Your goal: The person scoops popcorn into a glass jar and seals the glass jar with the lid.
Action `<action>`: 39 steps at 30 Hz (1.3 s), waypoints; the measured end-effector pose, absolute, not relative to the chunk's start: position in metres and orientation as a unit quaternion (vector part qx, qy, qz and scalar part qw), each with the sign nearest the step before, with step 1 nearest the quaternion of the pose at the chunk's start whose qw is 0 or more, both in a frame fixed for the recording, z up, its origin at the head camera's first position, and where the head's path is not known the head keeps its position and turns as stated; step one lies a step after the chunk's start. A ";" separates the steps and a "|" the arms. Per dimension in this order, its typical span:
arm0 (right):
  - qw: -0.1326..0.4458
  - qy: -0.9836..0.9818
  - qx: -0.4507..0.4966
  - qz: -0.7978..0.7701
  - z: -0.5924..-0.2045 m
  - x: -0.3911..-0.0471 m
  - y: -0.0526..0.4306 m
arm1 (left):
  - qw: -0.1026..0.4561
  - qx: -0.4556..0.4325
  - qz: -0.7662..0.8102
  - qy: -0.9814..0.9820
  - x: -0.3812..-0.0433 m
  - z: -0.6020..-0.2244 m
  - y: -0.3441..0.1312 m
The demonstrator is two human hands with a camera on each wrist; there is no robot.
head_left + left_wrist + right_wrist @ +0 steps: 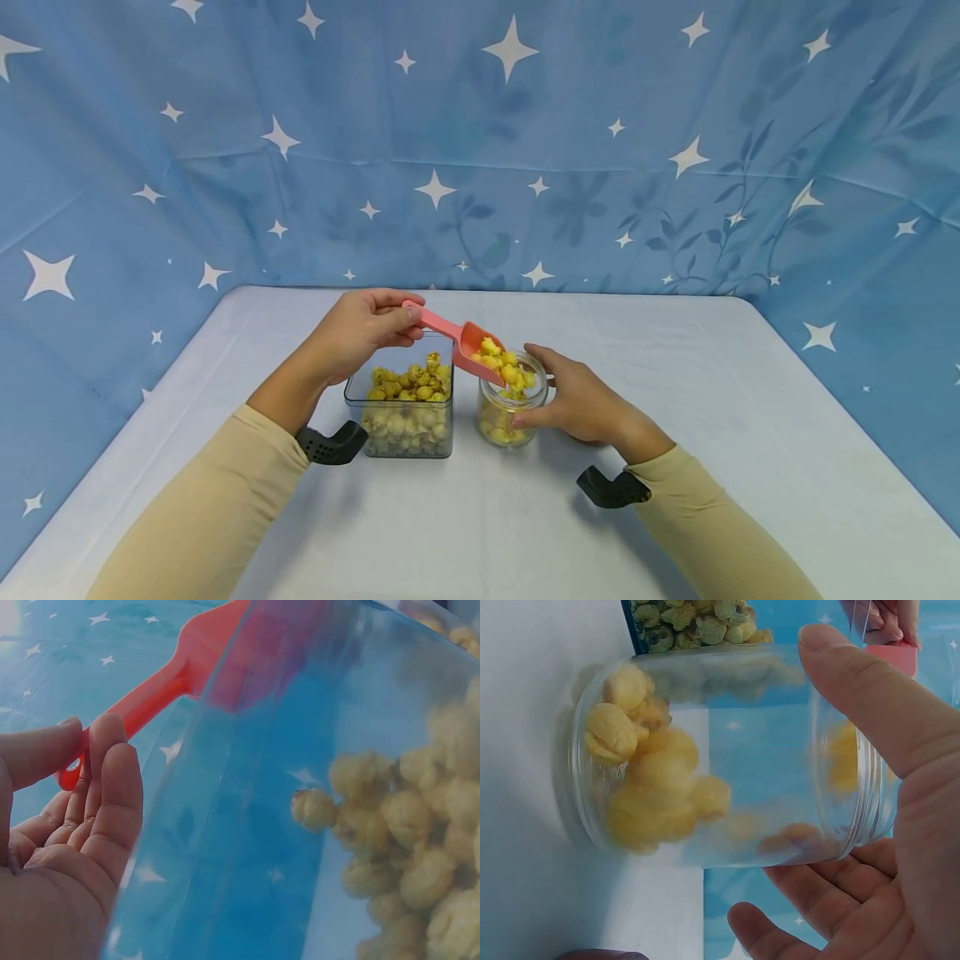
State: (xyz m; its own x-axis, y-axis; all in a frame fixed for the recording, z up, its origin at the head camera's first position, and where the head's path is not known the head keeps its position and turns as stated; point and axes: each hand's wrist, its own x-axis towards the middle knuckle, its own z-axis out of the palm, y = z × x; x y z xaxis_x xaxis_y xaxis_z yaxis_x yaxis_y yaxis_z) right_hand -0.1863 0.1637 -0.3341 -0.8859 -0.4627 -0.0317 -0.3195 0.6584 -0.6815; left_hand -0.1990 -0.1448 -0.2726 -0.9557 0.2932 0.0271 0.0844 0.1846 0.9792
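Observation:
My left hand (pixel 371 321) pinches the end of the handle of a pink-red scoop (pixel 467 342) between thumb and fingers. The scoop carries yellow popcorn (pixel 491 358) and tilts down to the right, its lip over the mouth of a clear jar (pixel 491 429). Around the jar's right side, near the rim, my right hand (pixel 581 404) holds it with thumb in front and fingers behind. Several popcorn pieces (pixel 656 780) lie at the bottom of the upright jar. Left of the jar, below my left hand, stands a clear square container (pixel 408 450) partly filled with popcorn (pixel 405 817).
Under my right hand, a brownish rounded thing (pixel 588 439) shows only its edge on the white-covered table (pixel 480 525). A blue curtain (pixel 480 225) with white stars hangs behind the table. Each wrist wears a black band mount (pixel 330 444).

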 end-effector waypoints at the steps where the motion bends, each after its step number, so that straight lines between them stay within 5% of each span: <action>1: 0.101 0.904 -0.217 -0.354 -0.334 -0.186 0.164 | 0.083 0.124 0.625 0.766 -0.199 -0.272 -0.144; 30: 0.099 0.900 -0.232 -0.354 -0.333 -0.187 0.165 | 0.070 0.121 0.633 0.762 -0.191 -0.262 -0.163; 39: 0.037 0.889 -0.285 -0.356 -0.318 -0.189 0.161 | 0.057 0.118 0.671 0.730 -0.178 -0.259 -0.191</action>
